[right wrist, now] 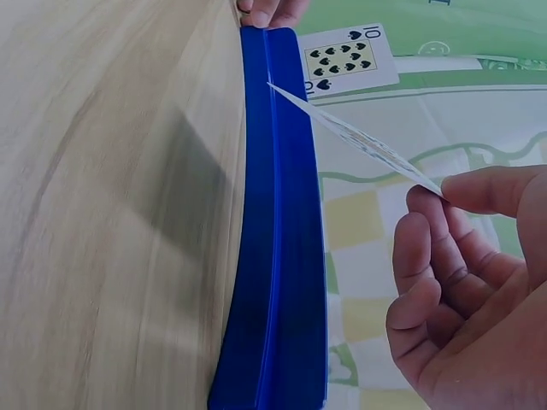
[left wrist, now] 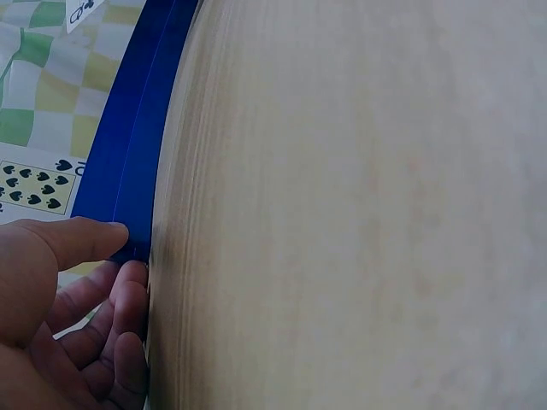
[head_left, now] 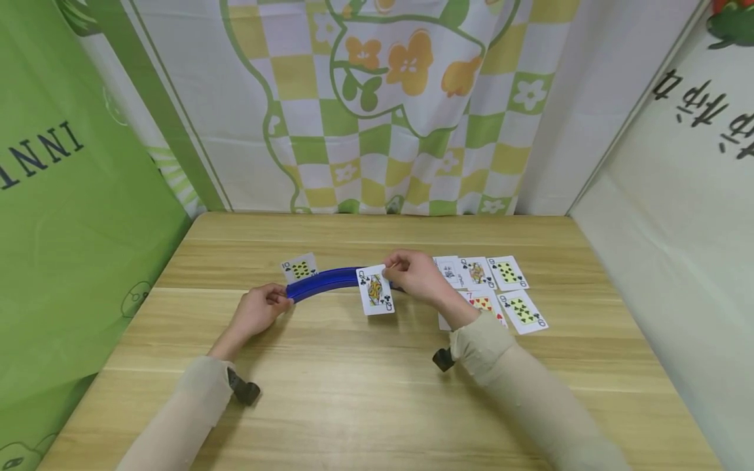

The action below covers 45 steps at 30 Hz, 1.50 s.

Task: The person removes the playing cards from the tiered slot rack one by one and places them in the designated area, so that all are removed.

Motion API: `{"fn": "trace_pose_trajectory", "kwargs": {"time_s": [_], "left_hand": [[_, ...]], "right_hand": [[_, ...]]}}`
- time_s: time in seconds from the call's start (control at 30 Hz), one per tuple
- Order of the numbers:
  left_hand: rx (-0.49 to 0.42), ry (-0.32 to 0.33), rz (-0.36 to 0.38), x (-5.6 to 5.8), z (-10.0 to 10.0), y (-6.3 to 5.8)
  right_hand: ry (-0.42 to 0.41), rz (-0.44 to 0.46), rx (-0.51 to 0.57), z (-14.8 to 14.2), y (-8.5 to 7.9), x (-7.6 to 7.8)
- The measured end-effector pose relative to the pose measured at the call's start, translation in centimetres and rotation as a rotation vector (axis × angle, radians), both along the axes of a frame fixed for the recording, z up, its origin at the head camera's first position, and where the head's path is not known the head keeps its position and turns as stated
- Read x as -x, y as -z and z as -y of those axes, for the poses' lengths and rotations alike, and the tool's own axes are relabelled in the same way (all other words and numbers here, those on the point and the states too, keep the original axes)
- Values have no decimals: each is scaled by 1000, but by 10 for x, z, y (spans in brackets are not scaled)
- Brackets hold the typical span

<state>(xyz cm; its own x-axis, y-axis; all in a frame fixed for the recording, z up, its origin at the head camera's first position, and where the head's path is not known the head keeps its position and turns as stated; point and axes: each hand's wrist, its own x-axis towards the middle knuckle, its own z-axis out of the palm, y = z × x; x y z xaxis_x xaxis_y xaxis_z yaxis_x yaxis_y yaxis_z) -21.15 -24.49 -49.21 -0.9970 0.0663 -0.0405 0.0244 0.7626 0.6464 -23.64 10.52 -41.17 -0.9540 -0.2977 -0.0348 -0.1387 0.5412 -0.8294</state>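
Note:
A curved blue playing-card holder [head_left: 330, 280] with a lengthwise groove lies across the middle of the table. My left hand [head_left: 257, 311] pinches its left end, with the thumb on top in the left wrist view. Between thumb and fingertips, my right hand [head_left: 417, 275] holds a queen of clubs [head_left: 375, 291] by its upper right edge. The card is face up toward the head camera and overlaps the holder there. In the right wrist view this card [right wrist: 359, 141] slants almost edge-on above the groove. A ten of spades [head_left: 299, 267] lies just behind the holder's left end.
To the right, several face-up cards lie in two rows, partly covered by my right forearm. A nine [head_left: 509, 273] ends the back row and another nine [head_left: 523, 312] the front; a red seven [head_left: 483, 301] lies beside it. Curtains [head_left: 406, 163] hang behind the wooden table [head_left: 353, 392].

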Motion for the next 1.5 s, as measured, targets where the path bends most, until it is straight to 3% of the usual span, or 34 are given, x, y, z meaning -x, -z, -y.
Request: {"fn": "trace_pose_trajectory", "kwargs": {"time_s": [0.9, 1.5], "left_hand": [[4, -4, -9, 1, 0, 2], [8, 0, -12, 0, 0, 1]], "right_hand": [[53, 103, -53, -62, 1, -23], [74, 64, -100, -96, 5, -40]]}}
